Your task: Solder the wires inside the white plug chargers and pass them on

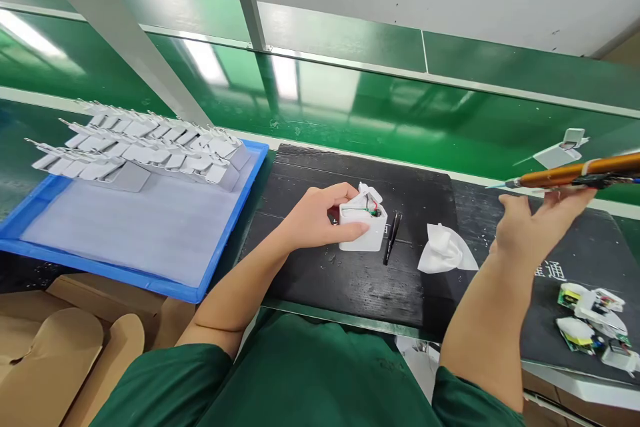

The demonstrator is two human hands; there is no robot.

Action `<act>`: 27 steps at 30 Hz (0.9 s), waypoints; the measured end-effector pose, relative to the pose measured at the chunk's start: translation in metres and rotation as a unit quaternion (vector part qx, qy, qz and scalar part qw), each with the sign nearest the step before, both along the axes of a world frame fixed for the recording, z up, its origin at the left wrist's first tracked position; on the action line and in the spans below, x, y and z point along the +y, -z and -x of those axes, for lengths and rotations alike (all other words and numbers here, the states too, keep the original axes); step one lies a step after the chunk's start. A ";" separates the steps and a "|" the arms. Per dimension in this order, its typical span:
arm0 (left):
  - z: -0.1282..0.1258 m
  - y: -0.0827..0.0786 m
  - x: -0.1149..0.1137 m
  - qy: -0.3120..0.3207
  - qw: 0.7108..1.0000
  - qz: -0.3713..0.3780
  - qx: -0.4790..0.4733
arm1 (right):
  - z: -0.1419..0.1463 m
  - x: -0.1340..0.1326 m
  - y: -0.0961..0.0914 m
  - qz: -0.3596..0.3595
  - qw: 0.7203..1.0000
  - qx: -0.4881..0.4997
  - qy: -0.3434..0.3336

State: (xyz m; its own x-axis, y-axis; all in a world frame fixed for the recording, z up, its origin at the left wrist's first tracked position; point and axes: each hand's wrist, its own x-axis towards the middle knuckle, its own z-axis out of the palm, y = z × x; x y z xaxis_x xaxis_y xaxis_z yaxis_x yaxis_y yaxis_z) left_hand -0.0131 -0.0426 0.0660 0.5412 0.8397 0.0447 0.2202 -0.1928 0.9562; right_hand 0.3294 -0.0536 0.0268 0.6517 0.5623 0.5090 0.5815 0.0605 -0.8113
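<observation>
A crumpled white cloth (pixel 445 250) and a slim black implement (pixel 393 238) are laid between the back and front edges of the black matting (pixel 330 283). Brown cardboard (pixel 55 360) is seen below the worktop's (pixel 350 323) left end.

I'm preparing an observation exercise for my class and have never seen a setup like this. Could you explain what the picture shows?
There is no robot here: these are a person's bare hands. The single picture comes from a camera worn on the head, looking forward and down.

The left hand holds an open white case with wires showing, on a black mat. The right hand is raised at an orange tool; how firmly it grips is unclear.

Between the hands lie a slim black tool and a white cloth. Circuit parts sit far right. On the left, a blue tray holds rows of white pieces.
</observation>
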 end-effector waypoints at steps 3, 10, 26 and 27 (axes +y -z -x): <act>-0.001 0.000 -0.001 0.003 1.000 0.005 -0.002 | 0.023 -0.020 0.011 0.036 0.999 -0.006 0.027; -0.002 -0.001 -0.001 0.013 1.000 0.005 -0.003 | 0.065 -0.063 0.027 0.220 0.934 -0.220 -0.178; -0.001 0.002 0.002 -0.005 0.998 -0.039 0.046 | 0.074 -0.057 0.017 0.043 0.824 -0.442 -0.351; -0.001 0.003 0.002 -0.004 0.998 -0.036 0.046 | 0.077 -0.060 0.013 0.023 0.845 -0.421 -0.328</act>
